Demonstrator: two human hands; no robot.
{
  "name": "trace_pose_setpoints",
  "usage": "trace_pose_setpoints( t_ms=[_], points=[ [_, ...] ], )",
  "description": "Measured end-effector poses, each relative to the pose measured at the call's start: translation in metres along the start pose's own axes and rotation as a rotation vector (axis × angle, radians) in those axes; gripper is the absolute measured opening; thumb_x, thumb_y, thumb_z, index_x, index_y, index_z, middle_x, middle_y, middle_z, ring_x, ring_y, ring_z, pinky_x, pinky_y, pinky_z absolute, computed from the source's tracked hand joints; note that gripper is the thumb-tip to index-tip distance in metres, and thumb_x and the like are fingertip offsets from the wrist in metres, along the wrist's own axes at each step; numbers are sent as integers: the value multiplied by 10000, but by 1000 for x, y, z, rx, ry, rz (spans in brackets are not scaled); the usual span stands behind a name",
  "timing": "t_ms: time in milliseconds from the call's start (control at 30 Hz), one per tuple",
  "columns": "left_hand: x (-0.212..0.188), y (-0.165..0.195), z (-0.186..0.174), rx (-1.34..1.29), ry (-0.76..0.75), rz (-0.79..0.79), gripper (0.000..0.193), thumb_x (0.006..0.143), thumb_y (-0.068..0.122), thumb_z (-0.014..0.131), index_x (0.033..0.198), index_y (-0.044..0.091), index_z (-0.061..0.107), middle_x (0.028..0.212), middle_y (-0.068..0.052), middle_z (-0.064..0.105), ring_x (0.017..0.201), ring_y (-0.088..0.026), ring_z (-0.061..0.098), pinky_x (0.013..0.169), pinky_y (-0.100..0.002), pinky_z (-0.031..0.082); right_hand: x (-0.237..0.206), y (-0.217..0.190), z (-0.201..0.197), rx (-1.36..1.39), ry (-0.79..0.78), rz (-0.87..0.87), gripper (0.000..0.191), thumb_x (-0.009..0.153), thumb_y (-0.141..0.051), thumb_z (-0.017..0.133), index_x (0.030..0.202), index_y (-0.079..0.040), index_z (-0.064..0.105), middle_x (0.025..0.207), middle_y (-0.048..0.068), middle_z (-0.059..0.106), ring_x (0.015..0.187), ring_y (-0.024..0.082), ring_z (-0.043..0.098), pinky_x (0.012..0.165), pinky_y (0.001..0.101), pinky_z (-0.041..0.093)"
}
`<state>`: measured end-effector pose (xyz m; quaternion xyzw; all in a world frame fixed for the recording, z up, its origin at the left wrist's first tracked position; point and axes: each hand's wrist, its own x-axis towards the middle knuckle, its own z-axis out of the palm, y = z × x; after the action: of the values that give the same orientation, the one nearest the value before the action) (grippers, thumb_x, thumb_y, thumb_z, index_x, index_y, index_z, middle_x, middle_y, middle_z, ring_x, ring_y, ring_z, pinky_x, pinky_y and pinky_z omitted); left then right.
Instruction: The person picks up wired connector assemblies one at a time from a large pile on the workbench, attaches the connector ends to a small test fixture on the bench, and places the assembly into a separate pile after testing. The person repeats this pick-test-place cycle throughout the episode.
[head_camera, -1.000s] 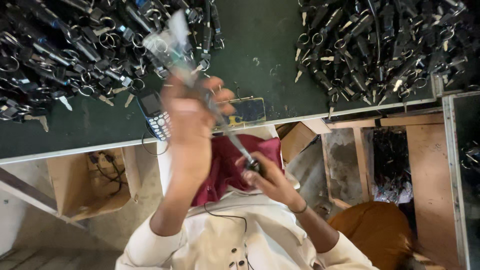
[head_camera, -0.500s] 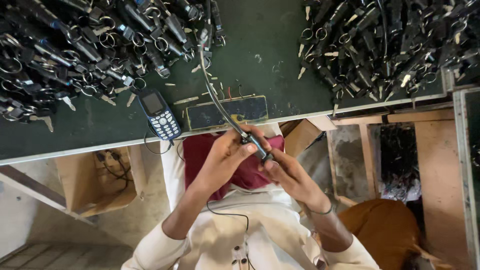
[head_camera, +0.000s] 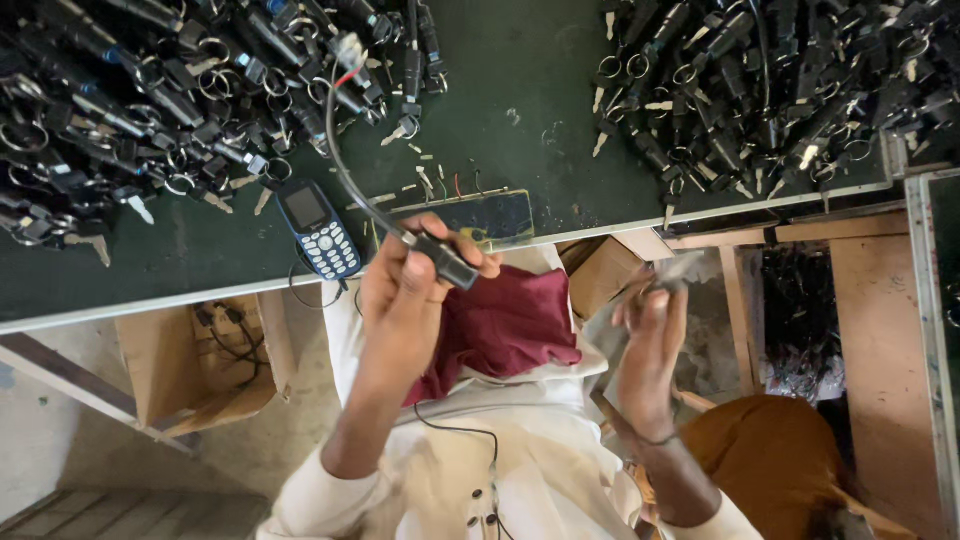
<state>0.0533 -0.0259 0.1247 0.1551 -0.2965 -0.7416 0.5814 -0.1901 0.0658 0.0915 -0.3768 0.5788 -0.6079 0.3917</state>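
My left hand (head_camera: 405, 300) has its fingers (head_camera: 470, 262) wrapped tight around a small black cylinder part (head_camera: 445, 260) at mid-frame; its black cable (head_camera: 335, 150) arcs up to the piled parts at upper left. My right hand (head_camera: 650, 345), right of centre, pinches a blurred bit of clear wrapping (head_camera: 672, 270), fingers narrow. A blue keypad phone (head_camera: 318, 230) lies on the green table (head_camera: 520, 90) just left of my left hand. A maroon cloth (head_camera: 510, 320) rests on my lap.
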Motion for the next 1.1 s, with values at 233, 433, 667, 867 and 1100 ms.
trace_pose_setpoints(
  t_ms=[233, 433, 667, 867, 1100],
  points=[
    [4, 4, 1, -99, -58, -99, 405, 1103, 372, 615, 1311, 37, 524, 1143, -157, 658, 1135, -327, 674, 1161, -538, 470, -2, -14, 29, 178, -252, 243, 258, 1050, -176, 546, 1219, 16, 518, 1071, 160, 652, 907, 201, 673, 827, 337, 576],
    [1, -9, 5, -64, -73, -74, 373, 1121, 357, 599, 1328, 59, 515, 1176, -148, 646, 1207, -323, 630, 1166, -532, 450, -23, -16, 61, 199, -183, 5, 186, 1146, -225, 450, 1177, -76, 343, 885, 162, 709, 657, 153, 689, 564, 243, 522],
    [-10, -34, 18, -150, -88, -139, 331, 1123, 335, 567, 1333, 99, 466, 1237, -138, 622, 1320, -335, 576, 1181, -499, 442, -19, 11, 110, 230, 194, -266, 215, 1175, -255, 490, 1217, -94, 355, 992, 143, 599, 667, 163, 528, 578, 248, 434],
    [-7, -42, 22, -194, -84, -95, 317, 1139, 345, 541, 1341, 117, 453, 1254, -137, 607, 1347, -347, 564, 1177, -506, 462, -26, 14, 110, 446, 249, -249, 249, 1123, -280, 523, 1225, -119, 363, 823, 101, 606, 620, 140, 562, 498, 235, 410],
    [-7, -47, 14, -59, -77, -16, 298, 1143, 347, 524, 1322, 129, 429, 1254, -119, 574, 1364, -362, 561, 1188, -519, 482, -34, 23, 121, 265, 192, -341, 214, 1180, -288, 523, 1176, -164, 348, 730, 61, 543, 581, 84, 487, 531, 181, 383]
  ],
)
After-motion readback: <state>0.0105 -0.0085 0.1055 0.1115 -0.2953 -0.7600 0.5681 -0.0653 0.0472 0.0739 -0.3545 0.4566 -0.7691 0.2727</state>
